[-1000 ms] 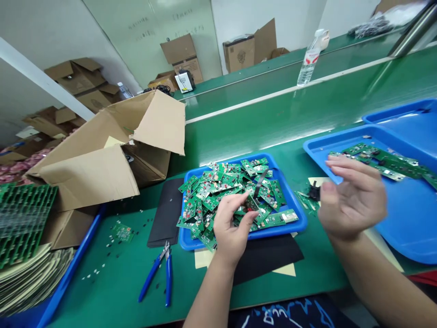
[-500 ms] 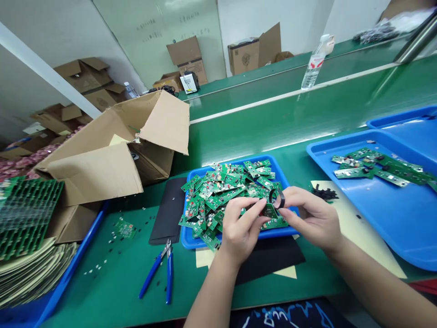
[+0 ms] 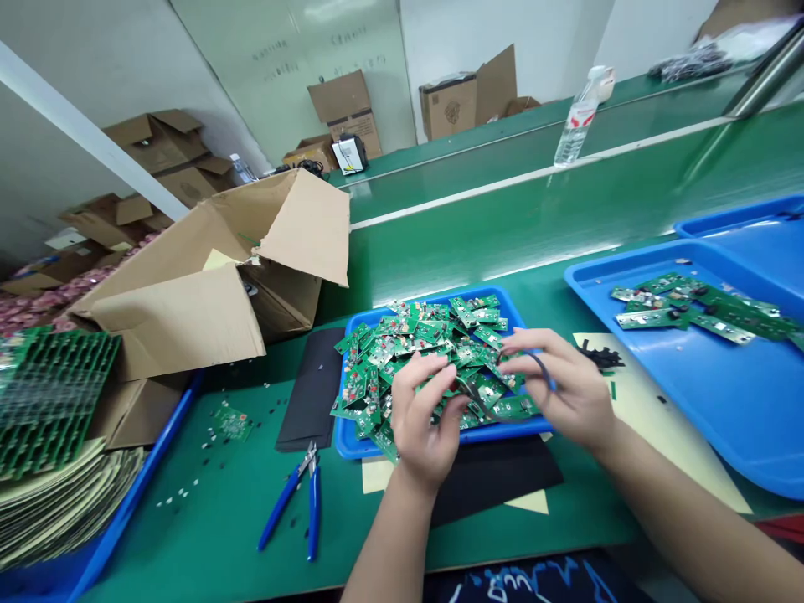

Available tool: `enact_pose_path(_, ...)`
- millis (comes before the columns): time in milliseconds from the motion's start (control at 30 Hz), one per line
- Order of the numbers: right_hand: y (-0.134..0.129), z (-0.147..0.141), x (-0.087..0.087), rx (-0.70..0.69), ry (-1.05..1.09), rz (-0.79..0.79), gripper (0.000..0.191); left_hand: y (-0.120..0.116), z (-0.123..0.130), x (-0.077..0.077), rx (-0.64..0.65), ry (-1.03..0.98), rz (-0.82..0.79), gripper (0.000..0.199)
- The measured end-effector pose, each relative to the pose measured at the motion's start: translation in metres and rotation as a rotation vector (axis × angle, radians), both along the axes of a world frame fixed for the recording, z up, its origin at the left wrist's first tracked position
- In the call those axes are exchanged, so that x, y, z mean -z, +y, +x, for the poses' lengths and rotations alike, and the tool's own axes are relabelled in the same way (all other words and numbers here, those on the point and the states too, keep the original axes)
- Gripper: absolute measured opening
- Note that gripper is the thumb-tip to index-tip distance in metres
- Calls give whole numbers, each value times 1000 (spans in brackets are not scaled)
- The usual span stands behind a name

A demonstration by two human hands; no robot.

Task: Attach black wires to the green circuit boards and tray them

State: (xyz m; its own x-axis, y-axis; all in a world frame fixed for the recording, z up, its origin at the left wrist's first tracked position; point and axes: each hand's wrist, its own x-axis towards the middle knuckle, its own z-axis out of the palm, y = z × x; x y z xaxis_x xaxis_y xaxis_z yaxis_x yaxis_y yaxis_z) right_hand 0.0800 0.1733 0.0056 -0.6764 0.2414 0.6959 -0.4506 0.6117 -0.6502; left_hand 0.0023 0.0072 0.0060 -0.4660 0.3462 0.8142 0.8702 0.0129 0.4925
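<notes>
My left hand (image 3: 425,423) pinches a small circuit board (image 3: 476,395), seen nearly edge-on, between thumb and fingers. To its right, my right hand (image 3: 569,389) is closed on a thin black strip (image 3: 543,367) that curves around its fingers; the strip's other end is hard to make out. Both hands hover over a blue tray (image 3: 340,435) heaped with green circuit boards (image 3: 402,343). Beside my right hand, a small pile of black strips (image 3: 601,358) lies on a cream sheet (image 3: 669,444).
Blue-handled cutters (image 3: 295,498) lie left of the tray, near black sheets (image 3: 311,389) and scattered bits. An open carton (image 3: 182,310) stands behind. At right, another blue tray (image 3: 684,377) holds several boards. A water bottle (image 3: 574,126) stands at the back.
My hands have moved apart, the right one shifting slightly up. The black strip, looped close to the board before, now hangs in a wider curve at my right fingers. The board has turned edge-on.
</notes>
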Motion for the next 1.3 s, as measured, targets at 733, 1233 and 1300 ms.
enact_pose_path(733,-3,2,-9,-711,-637,-829,23,8,1,1,14,83,-172,38)
enact_pose_path(1233,-10,-6,4,-433,-653,-683,26,12,10,6,251,-294,-224,39)
enact_pose_path(1300,-7,-5,2,-375,-596,-655,23,11,9,4,207,-347,-214,36)
